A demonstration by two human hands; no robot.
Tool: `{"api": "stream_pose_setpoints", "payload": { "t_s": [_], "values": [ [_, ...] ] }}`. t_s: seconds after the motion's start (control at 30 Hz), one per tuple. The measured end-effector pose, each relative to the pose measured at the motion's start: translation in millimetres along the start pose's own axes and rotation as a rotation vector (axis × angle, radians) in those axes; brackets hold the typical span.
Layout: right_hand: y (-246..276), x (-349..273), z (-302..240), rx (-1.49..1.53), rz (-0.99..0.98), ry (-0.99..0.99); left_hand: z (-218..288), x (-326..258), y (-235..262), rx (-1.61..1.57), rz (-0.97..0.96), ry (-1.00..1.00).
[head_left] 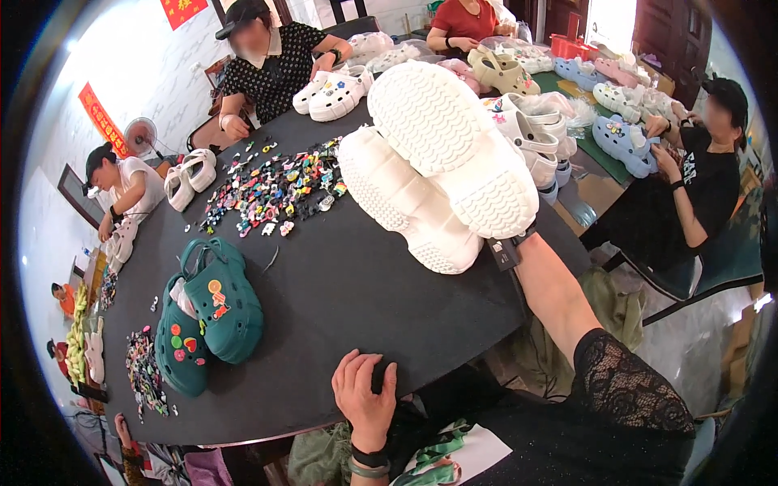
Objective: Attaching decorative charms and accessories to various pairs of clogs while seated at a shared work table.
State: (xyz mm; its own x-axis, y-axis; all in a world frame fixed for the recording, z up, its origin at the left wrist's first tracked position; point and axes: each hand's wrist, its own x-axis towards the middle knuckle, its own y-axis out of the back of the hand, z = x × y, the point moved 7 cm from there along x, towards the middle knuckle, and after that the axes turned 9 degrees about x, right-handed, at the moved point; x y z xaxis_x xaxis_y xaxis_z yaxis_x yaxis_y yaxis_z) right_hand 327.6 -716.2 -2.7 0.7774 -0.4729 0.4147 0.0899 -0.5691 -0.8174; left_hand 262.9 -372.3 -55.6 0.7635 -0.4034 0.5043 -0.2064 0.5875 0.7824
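A pair of white clogs with ridged soles is held up over the table, soles toward me. My right forearm, banded in black at the wrist, reaches behind them; the right hand's fingers are hidden by the clogs it holds. At the near table edge my left hand is closed, thumb and fingers curled around a small dark shape I cannot make out. Left of it stand two dark green clogs decorated with colourful shoe charms, one leaning on the other.
Loose shoe charms lie heaped mid-table, with a smaller charm pile at left. White clogs stand at the far side, more clogs at right. Several people sit around; one at right handles a blue clog.
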Motion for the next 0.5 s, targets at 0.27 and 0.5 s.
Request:
{"api": "stream_pose_setpoints", "payload": {
  "t_s": [0.27,0.5],
  "values": [
    [-0.5,-1.5,-20.4,-0.243,-0.047,-0.069,-0.8,0.9,8.5,0.0,0.013,0.015],
    [1.9,4.0,-34.2,-0.473,-0.091,-0.146,-6.7,0.8,5.9,-0.001,0.01,0.03]
  ]
}}
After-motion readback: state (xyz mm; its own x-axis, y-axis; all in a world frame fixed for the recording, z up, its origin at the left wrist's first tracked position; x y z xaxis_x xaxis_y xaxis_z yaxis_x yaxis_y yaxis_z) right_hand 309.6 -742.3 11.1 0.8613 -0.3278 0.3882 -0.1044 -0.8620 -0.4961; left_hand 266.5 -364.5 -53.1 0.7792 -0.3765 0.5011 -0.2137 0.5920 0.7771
